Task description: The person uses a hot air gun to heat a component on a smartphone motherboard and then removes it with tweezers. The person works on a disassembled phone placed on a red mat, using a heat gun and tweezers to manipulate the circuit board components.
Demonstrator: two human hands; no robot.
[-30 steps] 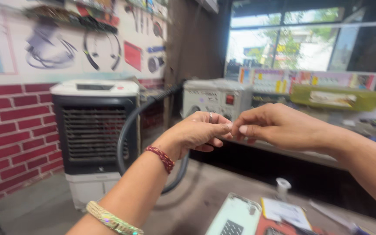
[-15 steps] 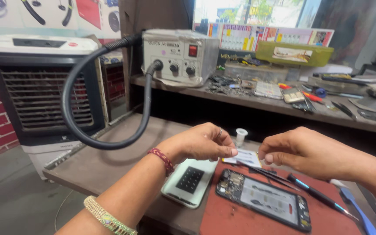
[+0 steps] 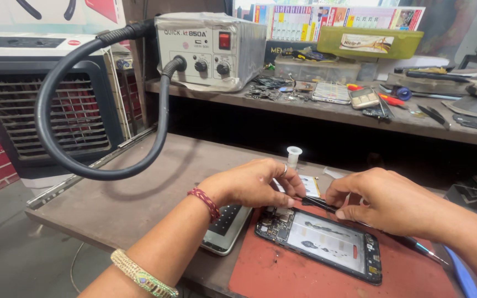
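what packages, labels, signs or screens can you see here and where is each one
Opened phone frame: on the red mat under both hands, dark rectangle with a pale inner panel.
Phone back cover: beside the left hand, pale, lying flat.
Printed chart: upright behind the shelf, many small coloured panels.
Green box: on the shelf, long, with a pale label.
Grey station: shelf left, red switch, two knobs.

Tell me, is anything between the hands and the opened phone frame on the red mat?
Nothing visible. The left hand and right hand hover right over the opened phone frame, holding black tweezers at its top end.
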